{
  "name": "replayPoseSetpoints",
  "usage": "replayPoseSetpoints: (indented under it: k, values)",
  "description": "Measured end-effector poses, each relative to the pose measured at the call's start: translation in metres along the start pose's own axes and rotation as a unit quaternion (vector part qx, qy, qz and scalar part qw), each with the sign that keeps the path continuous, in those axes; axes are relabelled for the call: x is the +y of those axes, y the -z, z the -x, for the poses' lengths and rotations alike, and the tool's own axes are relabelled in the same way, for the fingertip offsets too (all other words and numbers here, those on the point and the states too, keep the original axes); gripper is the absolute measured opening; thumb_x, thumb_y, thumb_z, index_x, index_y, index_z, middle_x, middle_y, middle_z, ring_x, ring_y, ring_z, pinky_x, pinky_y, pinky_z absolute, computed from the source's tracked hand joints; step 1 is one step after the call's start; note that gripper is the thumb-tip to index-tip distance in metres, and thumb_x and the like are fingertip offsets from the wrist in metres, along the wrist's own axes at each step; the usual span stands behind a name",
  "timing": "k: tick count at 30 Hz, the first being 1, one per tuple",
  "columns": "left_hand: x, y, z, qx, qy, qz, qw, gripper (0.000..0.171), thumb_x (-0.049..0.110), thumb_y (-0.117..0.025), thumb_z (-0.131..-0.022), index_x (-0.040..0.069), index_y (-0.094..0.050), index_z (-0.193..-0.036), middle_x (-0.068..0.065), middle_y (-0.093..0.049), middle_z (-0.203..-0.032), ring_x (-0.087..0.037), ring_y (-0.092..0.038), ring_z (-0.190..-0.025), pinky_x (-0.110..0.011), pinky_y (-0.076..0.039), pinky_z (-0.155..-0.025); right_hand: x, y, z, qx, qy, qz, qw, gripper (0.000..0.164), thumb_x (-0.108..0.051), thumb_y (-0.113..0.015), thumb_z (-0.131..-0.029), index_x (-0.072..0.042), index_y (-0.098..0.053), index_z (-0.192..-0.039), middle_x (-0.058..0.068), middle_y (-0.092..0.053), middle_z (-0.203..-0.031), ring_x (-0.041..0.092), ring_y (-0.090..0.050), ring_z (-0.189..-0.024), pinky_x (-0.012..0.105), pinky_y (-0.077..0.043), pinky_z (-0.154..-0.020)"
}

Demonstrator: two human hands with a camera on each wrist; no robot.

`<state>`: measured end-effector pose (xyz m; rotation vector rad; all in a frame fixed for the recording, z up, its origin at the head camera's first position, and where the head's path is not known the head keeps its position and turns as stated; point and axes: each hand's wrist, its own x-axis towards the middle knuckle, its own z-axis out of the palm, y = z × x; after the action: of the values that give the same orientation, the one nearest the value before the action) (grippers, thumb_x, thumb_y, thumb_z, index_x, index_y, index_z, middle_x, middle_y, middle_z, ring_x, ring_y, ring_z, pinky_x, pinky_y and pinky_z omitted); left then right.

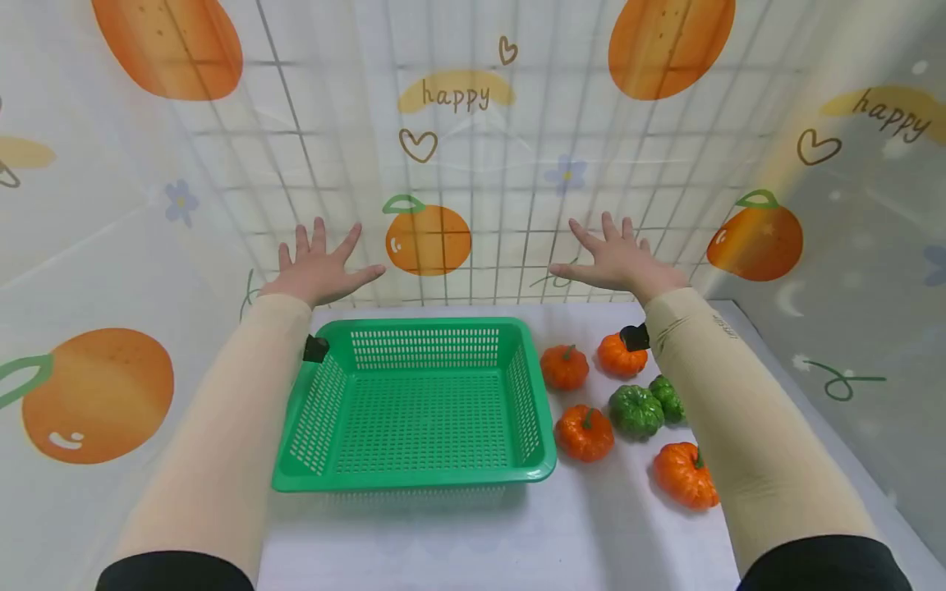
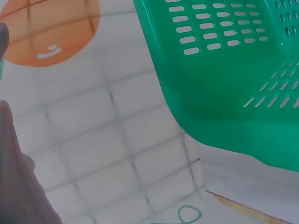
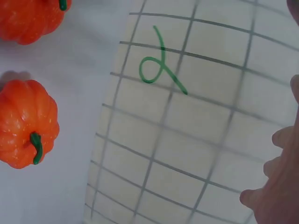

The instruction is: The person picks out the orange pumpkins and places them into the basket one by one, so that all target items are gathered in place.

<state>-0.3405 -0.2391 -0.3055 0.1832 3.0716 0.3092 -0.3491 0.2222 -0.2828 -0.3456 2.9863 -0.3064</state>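
Observation:
Both hands are held out with fingers spread, and neither holds anything. In the head view the left hand (image 1: 319, 267) is beyond the far left corner of a green plastic basket (image 1: 543, 460). The right hand (image 1: 617, 261) is out past the far edge of the table, above and beyond several small pumpkins. Orange ones include one beside the basket (image 1: 565, 367), one nearer the front (image 1: 585, 433), one under the right wrist (image 1: 621, 355) and one by the right forearm (image 1: 684, 476). Two green pumpkins (image 1: 636, 411) sit among them, one partly hidden by the right sleeve.
A white-covered table (image 1: 414, 542) carries the basket and pumpkins. Behind it hangs a translucent curtain (image 1: 488, 180) printed with oranges and "happy", with a wire grid showing through. The curtain continues along both sides.

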Motion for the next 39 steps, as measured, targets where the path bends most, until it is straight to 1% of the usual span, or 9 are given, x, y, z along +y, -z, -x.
replayPoseSetpoints:
  k: [3,7,10,14,18,22,28,34,39]
  values:
    - [-0.006,-0.002,0.004,-0.004,-0.002,0.013,0.9999,0.094,0.086,-0.028,-0.084,0.04,0.012,-0.155,-0.023,0.029,-0.155,-0.048,0.031,-0.137,-0.071,0.018,-0.103,0.006,0.002,0.007,0.013,0.01,-0.002,1.0,0.101,-0.087,-0.039,-0.08,-0.039,0.008,-0.156,0.018,0.025,-0.158,0.046,0.027,-0.139,0.073,0.006,-0.106]
    - [-0.012,-0.006,0.01,-0.001,-0.011,0.022,0.9997,0.093,0.086,-0.029,-0.085,0.04,0.011,-0.155,-0.025,0.022,-0.157,-0.049,0.027,-0.139,-0.071,0.013,-0.106,0.014,0.004,0.019,0.031,0.024,-0.002,0.999,0.099,-0.084,-0.041,-0.083,-0.038,0.007,-0.157,0.019,0.022,-0.159,0.048,0.022,-0.141,0.074,0.003,-0.106]
    - [-0.018,-0.009,0.018,0.012,-0.017,0.03,0.9993,0.092,0.084,-0.03,-0.087,0.038,0.007,-0.157,-0.028,0.012,-0.159,-0.052,0.019,-0.141,-0.072,0.006,-0.107,0.019,0.003,0.029,0.036,0.033,-0.006,0.999,0.097,-0.081,-0.043,-0.085,-0.037,0.005,-0.157,0.02,0.019,-0.16,0.049,0.018,-0.142,0.075,0.0,-0.106]
    - [-0.027,-0.011,0.031,0.027,-0.024,0.043,0.9984,0.091,0.079,-0.033,-0.09,0.032,-0.001,-0.16,-0.029,-0.002,-0.16,-0.055,0.007,-0.142,-0.075,-0.002,-0.106,0.026,-0.004,0.04,0.041,0.039,-0.009,0.998,0.097,-0.079,-0.046,-0.085,-0.036,0.002,-0.158,0.022,0.016,-0.16,0.048,0.015,-0.143,0.077,-0.006,-0.104]
    - [-0.036,-0.014,0.044,0.034,-0.031,0.064,0.9969,0.089,0.077,-0.035,-0.091,0.029,-0.005,-0.16,-0.025,-0.008,-0.161,-0.051,-0.003,-0.144,-0.075,-0.008,-0.105,0.032,-0.011,0.053,0.046,0.038,-0.022,0.998,0.096,-0.078,-0.048,-0.086,-0.037,0.0,-0.158,0.021,0.014,-0.161,0.046,0.012,-0.145,0.076,-0.009,-0.105]
    - [-0.044,-0.018,0.056,0.041,-0.043,0.091,0.9941,0.087,0.073,-0.038,-0.093,0.028,-0.009,-0.16,-0.024,-0.012,-0.161,-0.048,-0.012,-0.144,-0.074,-0.015,-0.105,0.038,-0.017,0.066,0.05,0.036,-0.026,0.998,0.096,-0.077,-0.049,-0.085,-0.035,-0.004,-0.159,0.021,0.012,-0.162,0.049,0.001,-0.145,0.074,-0.013,-0.106]
    - [-0.054,-0.026,0.072,0.06,-0.055,0.126,0.9888,0.081,0.066,-0.042,-0.096,0.025,-0.014,-0.16,-0.021,-0.018,-0.16,-0.046,-0.015,-0.144,-0.071,-0.019,-0.106,0.044,-0.025,0.086,0.05,0.03,-0.026,0.998,0.096,-0.076,-0.051,-0.086,-0.034,-0.006,-0.159,0.021,0.008,-0.162,0.055,-0.013,-0.141,0.075,-0.019,-0.103]
    - [-0.061,-0.035,0.089,0.073,-0.055,0.142,0.9856,0.078,0.061,-0.045,-0.098,0.022,-0.018,-0.16,-0.022,-0.025,-0.158,-0.046,-0.02,-0.143,-0.071,-0.021,-0.106,0.051,-0.038,0.104,0.057,0.032,-0.039,0.997,0.094,-0.071,-0.054,-0.088,-0.031,-0.009,-0.16,0.023,0.001,-0.162,0.056,-0.017,-0.139,0.076,-0.021,-0.101]
    - [-0.067,-0.047,0.102,0.099,-0.06,0.157,0.9808,0.074,0.054,-0.048,-0.1,0.016,-0.025,-0.158,-0.023,-0.033,-0.153,-0.045,-0.027,-0.14,-0.069,-0.025,-0.105,0.062,-0.051,0.119,0.075,0.045,-0.056,0.995,0.089,-0.063,-0.059,-0.09,-0.028,-0.015,-0.16,0.024,-0.008,-0.161,0.055,-0.02,-0.139,0.075,-0.022,-0.102]
